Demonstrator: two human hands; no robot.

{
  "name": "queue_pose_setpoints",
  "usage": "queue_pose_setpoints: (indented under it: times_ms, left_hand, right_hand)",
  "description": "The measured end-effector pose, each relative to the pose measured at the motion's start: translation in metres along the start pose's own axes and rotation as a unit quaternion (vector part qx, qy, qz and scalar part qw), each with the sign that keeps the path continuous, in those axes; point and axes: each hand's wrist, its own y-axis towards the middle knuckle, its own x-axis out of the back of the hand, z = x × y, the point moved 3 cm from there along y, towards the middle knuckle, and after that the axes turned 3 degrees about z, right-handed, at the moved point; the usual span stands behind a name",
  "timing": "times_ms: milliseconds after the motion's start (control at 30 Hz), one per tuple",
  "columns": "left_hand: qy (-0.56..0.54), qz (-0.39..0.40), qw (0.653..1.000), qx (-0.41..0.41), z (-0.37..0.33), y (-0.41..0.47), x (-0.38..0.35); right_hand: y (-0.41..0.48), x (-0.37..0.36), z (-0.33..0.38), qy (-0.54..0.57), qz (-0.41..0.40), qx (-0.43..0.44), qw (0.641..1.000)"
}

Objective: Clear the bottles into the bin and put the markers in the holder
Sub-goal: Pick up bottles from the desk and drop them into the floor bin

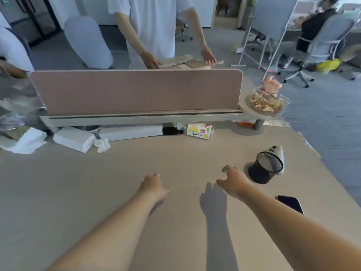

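The right hand's fingers [226,169] are bent a little and loose, with nothing in them. That right hand [235,180] hangs just beside the black mesh holder [266,170]. The left hand [153,185] is further from the holder, low over the table [78,192], and its fingers are loose and hold nothing too. The holder looks empty. I can't see any markers, bottles or bin. I think the person should find a marker first, pinch it in the middle, and drop it in gently so the holder doesn't tip.
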Motion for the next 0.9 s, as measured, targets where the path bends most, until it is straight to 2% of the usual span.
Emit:
queue_pose_setpoints:
  times_ms: [133,367,500,600,700,900]
  left_hand:
    - [0.006,0.029,0.999,0.039,-0.013,0.031,-0.015]
    - [0.024,0.052,0.995,0.082,-0.043,0.084,-0.045]
    - [0.081,0.042,0.987,0.133,-0.029,0.105,-0.061]
    - [0.095,0.065,0.983,0.144,-0.024,0.115,-0.065]
    - [0.096,0.078,0.979,0.162,-0.027,0.121,-0.065]
    - [0.092,0.087,0.977,0.169,-0.030,0.120,-0.062]
  right_hand:
    - [0.061,0.015,0.004,-0.010,0.022,0.011,1.000]
    - [0.176,0.050,0.035,0.020,0.003,0.020,1.000]
    - [0.239,0.062,0.058,-0.047,-0.019,0.057,0.997]
    - [0.274,0.053,0.068,-0.103,0.000,0.069,0.992]
    - [0.288,0.037,0.069,-0.171,0.013,0.092,0.981]
    - [0.247,0.011,0.055,-0.184,0.064,0.087,0.977]
